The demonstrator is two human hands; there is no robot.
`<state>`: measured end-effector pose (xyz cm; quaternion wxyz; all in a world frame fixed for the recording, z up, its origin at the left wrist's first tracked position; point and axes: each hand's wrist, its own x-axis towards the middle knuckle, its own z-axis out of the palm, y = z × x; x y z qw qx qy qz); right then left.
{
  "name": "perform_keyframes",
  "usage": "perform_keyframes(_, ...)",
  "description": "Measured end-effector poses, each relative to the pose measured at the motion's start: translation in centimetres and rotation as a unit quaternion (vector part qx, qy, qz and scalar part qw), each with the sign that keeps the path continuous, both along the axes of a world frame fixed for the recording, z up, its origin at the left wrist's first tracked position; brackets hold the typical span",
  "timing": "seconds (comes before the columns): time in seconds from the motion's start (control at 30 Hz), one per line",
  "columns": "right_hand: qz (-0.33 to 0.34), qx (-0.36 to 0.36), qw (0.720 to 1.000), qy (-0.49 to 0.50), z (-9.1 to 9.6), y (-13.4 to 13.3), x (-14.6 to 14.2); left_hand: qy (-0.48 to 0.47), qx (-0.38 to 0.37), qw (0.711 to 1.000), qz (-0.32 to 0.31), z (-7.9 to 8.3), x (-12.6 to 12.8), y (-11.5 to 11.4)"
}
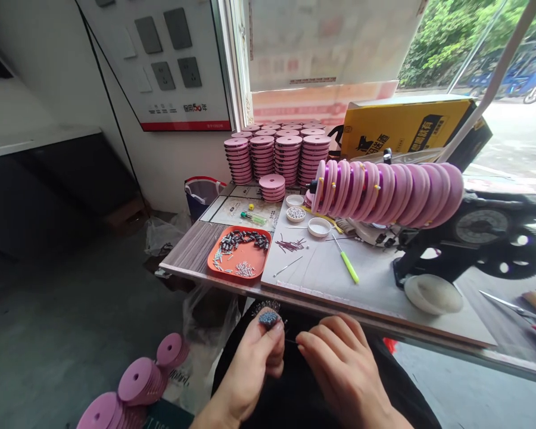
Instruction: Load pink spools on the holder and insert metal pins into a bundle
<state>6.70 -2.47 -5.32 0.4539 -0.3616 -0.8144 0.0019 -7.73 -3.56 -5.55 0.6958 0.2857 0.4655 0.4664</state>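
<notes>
Over my dark-clothed lap, my left hand [261, 345] is closed, thumb pressed on curled fingers. A blue-grey speckled piece [268, 319] covers or lies against its thumb tip, and a dark bristly bit shows just behind. My right hand [339, 360] is closed in a pinch a little to the right. A thin pale line [290, 341], thread or fine wire, spans the gap between the hands. Ahead on the table is an orange tray [213, 264] of small black and silver parts. A green-handled pick tool [349, 267] lies on the pale board [312, 277].
A black winding device [442, 256] carries a row of pink discs [388, 190]. Pink spools [288, 158] are stacked behind, others [136, 378] on the floor side at left. Small white dishes [319, 227], a cream bowl [433, 294], scissors [513, 307] and a yellow box [406, 128] stand about.
</notes>
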Motion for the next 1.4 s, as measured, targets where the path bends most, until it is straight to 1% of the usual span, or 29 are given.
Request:
perform_keyframes(0.17,-0.014,0.017,1.000,-0.001,0.1,-0.1,0.0,0.046,0.015,0.999,0.012,0.1,0.1,0.2)
perform_keyframes(0.27,-0.021,0.025,0.999,0.007,0.0,-0.1,0.0,0.111,0.043,0.993,0.012,-0.3,0.1,0.2)
perform_keyframes(0.4,-0.033,0.029,0.999,0.017,-0.4,-0.1,-0.2,0.237,0.120,0.964,0.028,-0.8,-0.1,0.0)
perform_keyframes(0.53,-0.044,0.020,0.999,0.008,-0.6,-0.1,-0.2,0.310,0.159,0.937,0.040,-0.7,-0.3,-0.2)
perform_keyframes(0.63,-0.056,0.017,0.998,-0.004,-0.6,-0.1,-0.1,0.341,0.176,0.923,0.039,-0.4,-0.3,-0.4)
perform_keyframes(0.83,-0.107,-0.003,0.994,-0.029,-0.9,0.0,0.0,0.389,0.217,0.894,0.051,0.0,-0.2,-0.8)
perform_keyframes(0.93,-0.106,-0.002,0.994,-0.040,-0.8,-0.1,0.1,0.407,0.251,0.876,0.065,0.5,-0.2,-0.8)
perform_keyframes(1.03,-0.088,0.002,0.995,-0.050,-0.4,-0.1,0.2,0.411,0.283,0.863,0.077,0.9,-0.2,-0.6)
perform_keyframes(1.07,-0.079,0.003,0.996,-0.052,-0.2,-0.1,0.2,0.406,0.285,0.865,0.075,1.0,-0.2,-0.6)
perform_keyframes(1.13,-0.055,0.005,0.997,-0.055,0.2,0.0,0.2,0.381,0.281,0.879,0.059,0.8,-0.2,-0.7)
perform_keyframes(1.23,-0.021,0.012,0.998,-0.057,0.3,0.3,-0.1,0.297,0.264,0.917,0.034,0.5,0.0,-0.9)
perform_keyframes(1.3,0.001,0.027,0.998,-0.062,0.2,0.3,-0.5,0.191,0.241,0.950,0.047,0.9,0.0,-0.8)
perform_keyframes(1.37,0.030,0.051,0.996,-0.064,0.1,0.2,-0.7,0.036,0.171,0.981,0.078,1.9,-0.6,-0.1)
perform_keyframes(1.4,0.045,0.065,0.995,-0.062,0.1,0.1,-0.7,-0.044,0.126,0.986,0.098,2.6,-1.1,0.5)
